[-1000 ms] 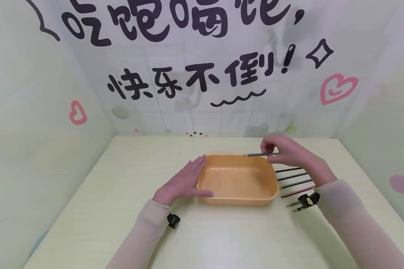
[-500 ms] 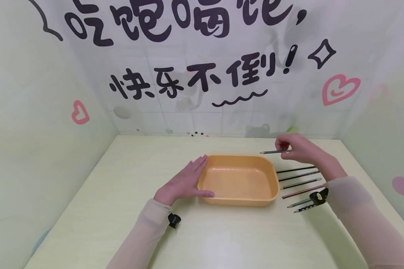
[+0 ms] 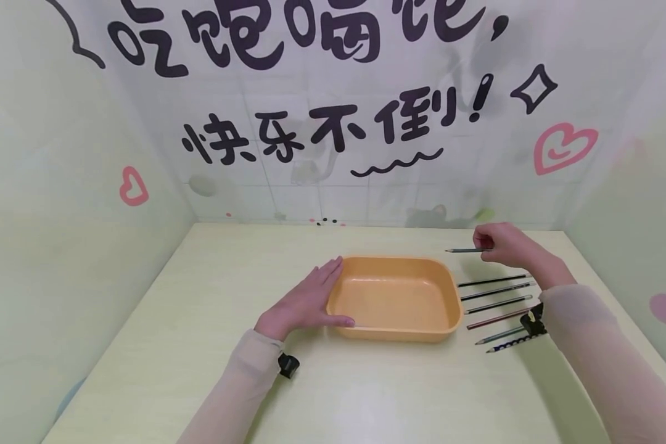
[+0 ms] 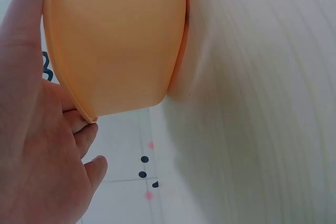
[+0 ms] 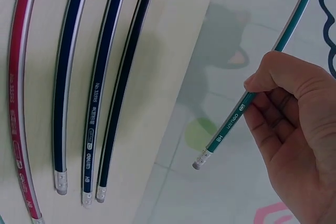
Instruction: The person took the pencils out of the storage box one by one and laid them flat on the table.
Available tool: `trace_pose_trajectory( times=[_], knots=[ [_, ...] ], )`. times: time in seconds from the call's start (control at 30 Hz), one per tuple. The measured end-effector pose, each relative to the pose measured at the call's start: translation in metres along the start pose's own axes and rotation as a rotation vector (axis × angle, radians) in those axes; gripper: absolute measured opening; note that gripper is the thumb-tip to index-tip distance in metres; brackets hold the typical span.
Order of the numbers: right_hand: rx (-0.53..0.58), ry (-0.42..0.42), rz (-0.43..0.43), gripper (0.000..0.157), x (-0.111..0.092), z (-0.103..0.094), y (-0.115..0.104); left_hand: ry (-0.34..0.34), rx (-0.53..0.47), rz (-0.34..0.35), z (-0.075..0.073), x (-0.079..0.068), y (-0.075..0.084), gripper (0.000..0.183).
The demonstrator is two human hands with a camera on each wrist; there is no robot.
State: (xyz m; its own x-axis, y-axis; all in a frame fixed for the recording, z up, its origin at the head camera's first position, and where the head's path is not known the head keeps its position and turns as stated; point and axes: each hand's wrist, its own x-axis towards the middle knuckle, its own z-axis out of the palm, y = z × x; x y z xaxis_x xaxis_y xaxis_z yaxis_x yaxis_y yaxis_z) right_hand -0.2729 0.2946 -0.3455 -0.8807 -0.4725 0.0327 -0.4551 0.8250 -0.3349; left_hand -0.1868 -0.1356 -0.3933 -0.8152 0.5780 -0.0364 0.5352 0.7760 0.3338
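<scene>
An orange plastic box (image 3: 396,302) sits in the middle of the table in the head view. My left hand (image 3: 305,302) rests on its left end, fingers straight along the left rim and thumb on the front rim. In the left wrist view the fingertips touch the rim beside the box's outer wall (image 4: 118,40). Up beyond the box's right back corner, my right hand (image 3: 502,243) pinches a green pencil (image 3: 460,250) between thumb and fingers, its sharpened tip facing left. The right wrist view shows this pencil (image 5: 290,29) with its eraser end sticking out below the fingers.
Several pencils lie side by side right of the box, among them a red pencil (image 3: 496,319), dark pencils (image 3: 496,291) and a dotted pencil (image 3: 510,343). The right sleeve (image 3: 594,333) passes over their right ends. A lettered wall (image 3: 311,203) stands behind the table.
My right hand has moved right with the green pencil, from over the box's back right rim to beyond its corner. More of the pencils now shows. The left hand stays on the box.
</scene>
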Motion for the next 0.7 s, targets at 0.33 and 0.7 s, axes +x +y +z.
trace_pose_trajectory(
  times=[0.33,0.7],
  knots=[
    [-0.046,-0.06,0.047,0.017,0.0,0.013,0.018,-0.003,-0.008,-0.012,0.0,-0.001,0.0,0.121],
    [-0.093,-0.173,0.1,0.017,0.002,0.026,0.028,-0.001,-0.02,-0.006,-0.001,-0.003,0.002,0.119]
  ],
)
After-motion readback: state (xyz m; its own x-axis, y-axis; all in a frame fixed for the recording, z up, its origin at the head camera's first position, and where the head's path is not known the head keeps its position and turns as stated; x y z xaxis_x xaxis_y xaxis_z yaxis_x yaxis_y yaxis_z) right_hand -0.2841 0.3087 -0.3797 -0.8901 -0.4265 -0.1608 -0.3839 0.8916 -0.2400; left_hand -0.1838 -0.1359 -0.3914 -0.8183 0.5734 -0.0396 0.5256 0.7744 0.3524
